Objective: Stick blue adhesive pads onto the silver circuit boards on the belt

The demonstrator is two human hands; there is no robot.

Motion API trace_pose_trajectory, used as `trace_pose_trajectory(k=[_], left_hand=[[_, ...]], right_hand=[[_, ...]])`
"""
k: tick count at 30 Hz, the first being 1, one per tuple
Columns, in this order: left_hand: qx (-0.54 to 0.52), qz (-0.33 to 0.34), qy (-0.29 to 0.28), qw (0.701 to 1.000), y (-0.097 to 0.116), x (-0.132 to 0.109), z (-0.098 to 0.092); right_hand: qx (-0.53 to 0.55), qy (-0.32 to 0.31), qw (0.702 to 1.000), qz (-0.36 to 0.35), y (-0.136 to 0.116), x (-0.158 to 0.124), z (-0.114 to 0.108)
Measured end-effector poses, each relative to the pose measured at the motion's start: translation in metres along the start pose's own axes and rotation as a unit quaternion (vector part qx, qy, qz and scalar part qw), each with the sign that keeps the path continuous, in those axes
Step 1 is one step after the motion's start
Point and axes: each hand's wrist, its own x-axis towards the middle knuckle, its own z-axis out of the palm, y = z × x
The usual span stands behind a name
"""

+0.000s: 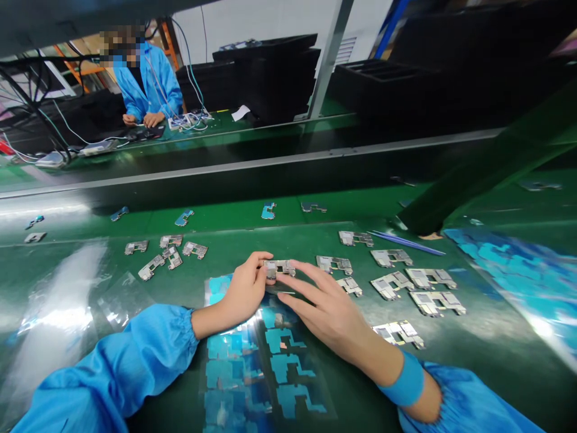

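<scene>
My left hand (244,285) pinches a small notched circuit board (279,268) between thumb and forefinger. From the other side comes my right hand (322,304), its fingers spread; one fingertip meets the board's right end, the others are apart below it. Beneath both hands lies a clear sheet with blue film stickers (288,368) cut to the boards' outline. More bare circuit boards (438,304) lie to the right of my right hand. A smaller group of boards (172,257) rests beyond my left hand, to the left.
Blue tweezers (406,242) lie beyond the right-hand boards. A second sheet of blue stickers (509,270) is at the right, near a dark slanted post (487,156). Several blue-covered boards (269,210) line the back. Across the bench, a person (148,84) in a blue coat handles something.
</scene>
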Motion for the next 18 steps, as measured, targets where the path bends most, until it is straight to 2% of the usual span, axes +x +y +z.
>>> trace_pose_trajectory(k=[3,5,8,10,12,18], left_hand=[[-0.056,-0.001,0.005,0.998,0.001,0.002,0.000],[-0.109,-0.010,0.006,0.994,0.002,0.004,0.000],[-0.157,-0.028,-0.003,0.987,0.008,0.004,0.001],[-0.172,-0.036,-0.021,0.984,0.013,0.002,0.002],[-0.173,-0.034,-0.043,0.983,0.017,-0.002,0.004],[-0.124,-0.010,-0.079,0.989,0.020,-0.008,0.003]], right_hand=[[0.086,0.063,0.992,0.067,-0.004,0.006,-0.010],[0.180,0.094,0.962,0.182,-0.004,0.009,-0.016],[0.276,0.135,0.865,0.398,0.000,0.012,-0.020],[0.308,0.153,0.808,0.478,0.005,0.014,-0.019],[0.338,0.142,0.782,0.504,0.009,0.015,-0.018],[0.393,0.047,0.748,0.533,0.010,0.015,-0.022]])
